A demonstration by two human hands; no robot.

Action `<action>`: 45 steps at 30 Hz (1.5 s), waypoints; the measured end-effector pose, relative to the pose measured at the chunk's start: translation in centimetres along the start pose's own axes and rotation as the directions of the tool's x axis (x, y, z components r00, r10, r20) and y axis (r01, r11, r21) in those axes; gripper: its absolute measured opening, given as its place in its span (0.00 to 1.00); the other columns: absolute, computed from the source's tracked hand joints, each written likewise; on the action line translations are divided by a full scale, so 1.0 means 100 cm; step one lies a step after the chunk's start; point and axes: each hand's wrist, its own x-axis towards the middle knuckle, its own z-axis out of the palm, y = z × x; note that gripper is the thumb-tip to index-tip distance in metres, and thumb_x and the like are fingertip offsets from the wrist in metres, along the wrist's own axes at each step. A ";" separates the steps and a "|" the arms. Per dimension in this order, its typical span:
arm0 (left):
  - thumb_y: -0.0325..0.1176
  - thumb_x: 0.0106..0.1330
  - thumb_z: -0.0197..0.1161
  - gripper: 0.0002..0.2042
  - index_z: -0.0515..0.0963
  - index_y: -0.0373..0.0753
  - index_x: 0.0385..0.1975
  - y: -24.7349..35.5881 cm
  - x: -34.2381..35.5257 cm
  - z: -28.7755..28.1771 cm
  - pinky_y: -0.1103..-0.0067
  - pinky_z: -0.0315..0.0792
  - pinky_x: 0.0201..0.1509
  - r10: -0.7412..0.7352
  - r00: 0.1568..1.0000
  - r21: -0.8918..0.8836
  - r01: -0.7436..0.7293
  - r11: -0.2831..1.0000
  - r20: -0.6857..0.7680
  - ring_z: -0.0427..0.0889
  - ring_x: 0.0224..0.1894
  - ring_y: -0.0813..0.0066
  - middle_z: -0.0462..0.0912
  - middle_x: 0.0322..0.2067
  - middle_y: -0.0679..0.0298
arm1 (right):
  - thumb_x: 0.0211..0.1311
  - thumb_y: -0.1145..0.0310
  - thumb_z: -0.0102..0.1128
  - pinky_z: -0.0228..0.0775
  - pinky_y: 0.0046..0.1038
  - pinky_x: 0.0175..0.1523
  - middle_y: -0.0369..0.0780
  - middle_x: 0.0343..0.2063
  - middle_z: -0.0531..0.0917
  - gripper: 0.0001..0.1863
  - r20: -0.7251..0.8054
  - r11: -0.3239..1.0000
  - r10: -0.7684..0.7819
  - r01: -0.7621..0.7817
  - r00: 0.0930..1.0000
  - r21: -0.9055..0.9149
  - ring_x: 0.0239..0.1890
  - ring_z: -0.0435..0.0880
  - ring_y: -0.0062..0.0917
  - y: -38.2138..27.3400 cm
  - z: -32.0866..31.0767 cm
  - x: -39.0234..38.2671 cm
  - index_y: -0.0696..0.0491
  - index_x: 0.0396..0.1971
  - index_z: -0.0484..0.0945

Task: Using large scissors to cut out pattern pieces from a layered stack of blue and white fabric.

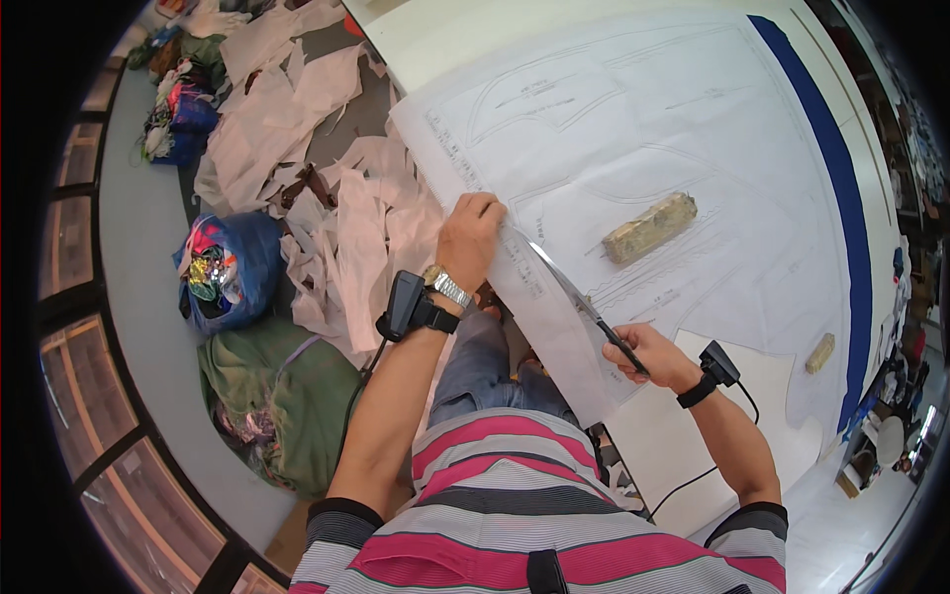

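A large white pattern paper (594,129) printed with thin outlines lies across the white table. At its left edge my left hand (472,238) is closed, pinching the sheet's margin. My right hand (645,358) is wrapped round the dark handles of a pair of long scissors (566,285). Their silver blades lie over the paper, tips pointing up-left, close to my left fingers. A strip of the margin on the blades' left side hangs toward my legs. On the sheet, right of the blades, rests a block-shaped weight (650,229) in yellowish wrapping.
A smaller yellowish block (820,353) sits near the sheet's right side. Dark blue cloth (831,168) runs along the table's right. Paper scraps (287,109) cover the floor at left, near a blue bag (242,267) and a green sack (282,396). Cables trail from both wrist devices.
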 end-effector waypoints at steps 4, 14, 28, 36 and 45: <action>0.24 0.61 0.68 0.04 0.81 0.37 0.34 -0.017 0.019 -0.004 0.67 0.78 0.48 0.042 0.995 -0.064 -0.037 0.997 0.089 0.82 0.43 0.58 0.83 0.38 0.61 | 0.72 0.54 0.67 0.53 0.18 0.19 0.28 0.14 0.70 0.19 -0.003 0.991 0.011 -0.011 1.000 0.133 0.13 0.64 0.11 0.018 0.028 -0.011 0.52 0.30 0.74; 0.24 0.60 0.69 0.05 0.79 0.37 0.34 -0.034 0.032 -0.011 0.67 0.76 0.46 0.083 0.978 -0.299 -0.021 0.954 0.193 0.81 0.43 0.57 0.81 0.36 0.60 | 0.75 0.46 0.61 0.55 0.16 0.20 0.29 0.19 0.70 0.22 0.158 0.719 -0.068 -0.062 0.985 0.692 0.15 0.64 0.11 0.052 0.075 0.000 0.52 0.37 0.73; 0.23 0.61 0.67 0.05 0.78 0.36 0.34 -0.037 0.036 -0.011 0.66 0.76 0.43 0.085 0.976 -0.361 -0.008 0.933 0.198 0.81 0.39 0.54 0.80 0.34 0.57 | 0.75 0.52 0.65 0.50 0.17 0.20 0.24 0.17 0.65 0.18 -0.122 0.846 -0.115 0.161 0.986 0.508 0.15 0.59 0.08 0.040 0.118 0.032 0.51 0.36 0.72; 0.23 0.61 0.67 0.05 0.78 0.36 0.34 -0.038 0.035 -0.010 0.64 0.76 0.44 0.087 0.976 -0.350 -0.012 0.937 0.199 0.81 0.40 0.53 0.80 0.34 0.56 | 0.73 0.50 0.67 0.50 0.17 0.20 0.24 0.18 0.65 0.20 -0.159 0.860 -0.109 0.174 0.981 0.480 0.16 0.60 0.08 0.040 0.122 0.034 0.51 0.36 0.73; 0.23 0.61 0.67 0.05 0.78 0.36 0.34 -0.037 0.035 -0.012 0.64 0.76 0.44 0.066 0.976 -0.345 0.010 0.939 0.209 0.81 0.41 0.54 0.80 0.35 0.57 | 0.73 0.50 0.67 0.51 0.18 0.20 0.26 0.19 0.68 0.20 -0.168 0.870 -0.083 0.154 0.982 0.469 0.16 0.63 0.10 0.038 0.124 0.033 0.51 0.33 0.73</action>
